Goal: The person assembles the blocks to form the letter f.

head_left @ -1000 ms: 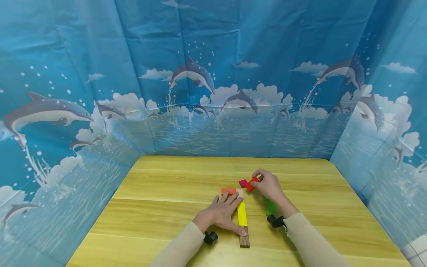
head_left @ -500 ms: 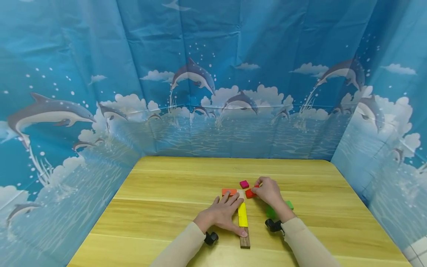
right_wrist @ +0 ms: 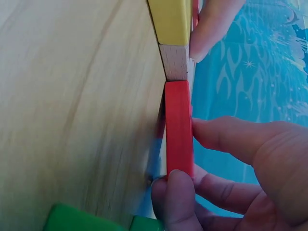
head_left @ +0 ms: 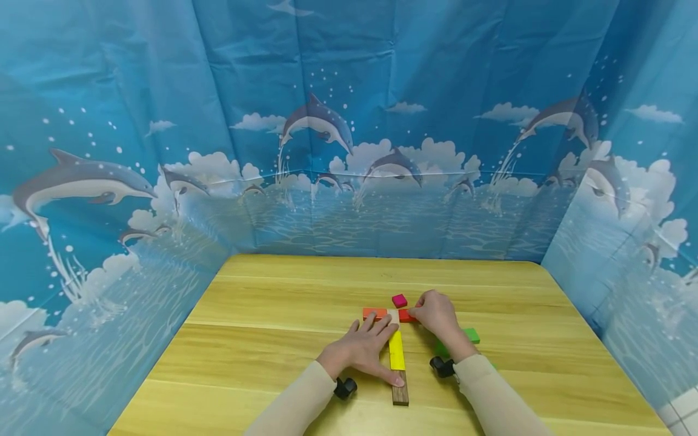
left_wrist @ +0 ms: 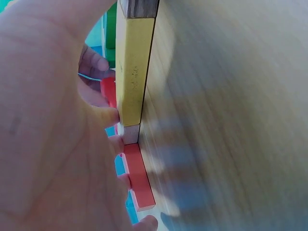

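Observation:
My right hand (head_left: 438,315) pinches a red wooden block (right_wrist: 179,127) between thumb and fingers. In the right wrist view the block's end is right at a small whitish block (right_wrist: 174,61). On the other side of the whitish block lies an orange-red block (head_left: 375,313). A yellow block (head_left: 397,354) runs from it toward the person, followed by a dark brown block (head_left: 400,396), so the pieces form a T. My left hand (head_left: 360,350) rests with spread fingers over this row, fingertips at the whitish and orange-red blocks, thumb on the brown one.
A magenta cube (head_left: 400,300) lies just beyond the red block. Green blocks (head_left: 471,335) lie beside and partly under the right forearm. The wooden table (head_left: 262,339) ends at a dolphin-print curtain (head_left: 349,212) behind it.
The red block has moved from beside the magenta cube toward the person and turned in line with the orange-red block, meeting the whitish one. The left hand has stayed in place.

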`<move>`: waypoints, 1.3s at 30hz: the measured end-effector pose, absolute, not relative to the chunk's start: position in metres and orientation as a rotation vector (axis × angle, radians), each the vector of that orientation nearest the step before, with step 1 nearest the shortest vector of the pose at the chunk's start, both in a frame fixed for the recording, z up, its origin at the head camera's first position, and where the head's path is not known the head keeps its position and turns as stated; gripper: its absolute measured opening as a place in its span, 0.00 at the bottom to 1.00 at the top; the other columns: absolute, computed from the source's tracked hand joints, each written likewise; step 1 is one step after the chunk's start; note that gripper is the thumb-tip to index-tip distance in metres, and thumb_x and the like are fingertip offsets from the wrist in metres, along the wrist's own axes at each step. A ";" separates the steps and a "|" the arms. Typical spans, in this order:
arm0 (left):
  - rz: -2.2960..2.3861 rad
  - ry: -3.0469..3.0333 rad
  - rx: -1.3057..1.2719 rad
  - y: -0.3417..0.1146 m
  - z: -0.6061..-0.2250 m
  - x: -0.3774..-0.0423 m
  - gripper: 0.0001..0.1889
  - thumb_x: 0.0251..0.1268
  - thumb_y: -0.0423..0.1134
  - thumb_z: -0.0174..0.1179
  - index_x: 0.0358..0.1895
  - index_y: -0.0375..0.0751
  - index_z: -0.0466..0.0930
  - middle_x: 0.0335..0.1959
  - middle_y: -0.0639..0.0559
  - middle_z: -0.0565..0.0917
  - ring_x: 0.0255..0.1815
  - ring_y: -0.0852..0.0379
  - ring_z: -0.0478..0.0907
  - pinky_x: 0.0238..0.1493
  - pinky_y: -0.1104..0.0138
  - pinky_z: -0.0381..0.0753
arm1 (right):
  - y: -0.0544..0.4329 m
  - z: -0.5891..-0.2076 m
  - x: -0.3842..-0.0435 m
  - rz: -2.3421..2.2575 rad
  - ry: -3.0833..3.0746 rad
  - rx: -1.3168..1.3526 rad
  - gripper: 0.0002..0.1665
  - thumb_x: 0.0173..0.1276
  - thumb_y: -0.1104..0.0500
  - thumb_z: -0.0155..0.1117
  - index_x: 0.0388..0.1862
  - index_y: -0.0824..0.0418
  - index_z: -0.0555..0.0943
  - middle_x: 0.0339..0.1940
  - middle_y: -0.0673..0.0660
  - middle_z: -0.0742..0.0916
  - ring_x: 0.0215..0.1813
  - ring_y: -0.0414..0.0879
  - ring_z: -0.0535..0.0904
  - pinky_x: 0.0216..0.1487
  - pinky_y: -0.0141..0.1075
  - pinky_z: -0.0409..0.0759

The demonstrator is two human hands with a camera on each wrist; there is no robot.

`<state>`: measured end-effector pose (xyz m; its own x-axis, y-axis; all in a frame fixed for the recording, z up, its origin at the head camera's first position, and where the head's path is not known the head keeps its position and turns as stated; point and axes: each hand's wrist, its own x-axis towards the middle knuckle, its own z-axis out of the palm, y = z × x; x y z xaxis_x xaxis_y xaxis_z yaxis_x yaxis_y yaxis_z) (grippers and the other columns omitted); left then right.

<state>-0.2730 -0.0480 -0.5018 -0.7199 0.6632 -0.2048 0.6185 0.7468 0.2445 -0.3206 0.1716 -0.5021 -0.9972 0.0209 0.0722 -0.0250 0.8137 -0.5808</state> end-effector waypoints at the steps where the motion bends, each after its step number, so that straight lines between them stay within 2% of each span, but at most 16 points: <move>1: 0.228 2.669 0.999 -0.048 -0.502 -0.273 0.61 0.49 0.83 0.55 0.83 0.59 0.42 0.84 0.56 0.40 0.82 0.45 0.34 0.75 0.39 0.45 | 0.172 -0.503 -0.320 0.934 -2.921 0.004 0.21 0.60 0.54 0.77 0.14 0.58 0.78 0.10 0.51 0.74 0.15 0.44 0.68 0.19 0.33 0.64; 5: 0.226 2.668 0.997 -0.047 -0.503 -0.272 0.61 0.49 0.83 0.54 0.83 0.60 0.41 0.84 0.56 0.40 0.82 0.46 0.34 0.75 0.39 0.44 | 0.172 -0.505 -0.318 0.936 -2.922 0.008 0.23 0.60 0.52 0.78 0.13 0.58 0.78 0.10 0.51 0.73 0.15 0.45 0.67 0.20 0.34 0.64; 12: 0.211 2.662 1.001 -0.048 -0.502 -0.272 0.61 0.49 0.83 0.54 0.83 0.60 0.41 0.84 0.56 0.39 0.82 0.46 0.33 0.75 0.39 0.44 | 0.171 -0.506 -0.319 0.919 -2.911 0.047 0.18 0.61 0.53 0.78 0.19 0.58 0.81 0.14 0.51 0.78 0.18 0.46 0.71 0.22 0.36 0.68; 25: 0.228 2.656 0.996 -0.049 -0.500 -0.272 0.61 0.49 0.83 0.55 0.83 0.59 0.41 0.84 0.55 0.39 0.82 0.45 0.34 0.75 0.39 0.44 | 0.175 -0.496 -0.321 0.891 -2.947 0.071 0.15 0.62 0.53 0.77 0.26 0.60 0.83 0.18 0.53 0.80 0.20 0.47 0.73 0.22 0.37 0.71; 32: 0.217 2.664 0.982 -0.050 -0.501 -0.275 0.62 0.48 0.84 0.55 0.83 0.60 0.40 0.84 0.56 0.39 0.82 0.46 0.33 0.76 0.40 0.43 | 0.186 -0.482 -0.318 0.883 -2.959 0.157 0.11 0.64 0.55 0.74 0.37 0.62 0.86 0.31 0.54 0.84 0.30 0.47 0.77 0.29 0.40 0.77; 39: 0.221 2.668 0.978 -0.048 -0.503 -0.274 0.62 0.47 0.84 0.55 0.83 0.61 0.40 0.84 0.56 0.39 0.82 0.46 0.33 0.76 0.40 0.43 | 0.204 -0.474 -0.300 0.860 -2.964 0.274 0.10 0.64 0.59 0.74 0.41 0.62 0.86 0.33 0.54 0.84 0.34 0.48 0.78 0.32 0.41 0.78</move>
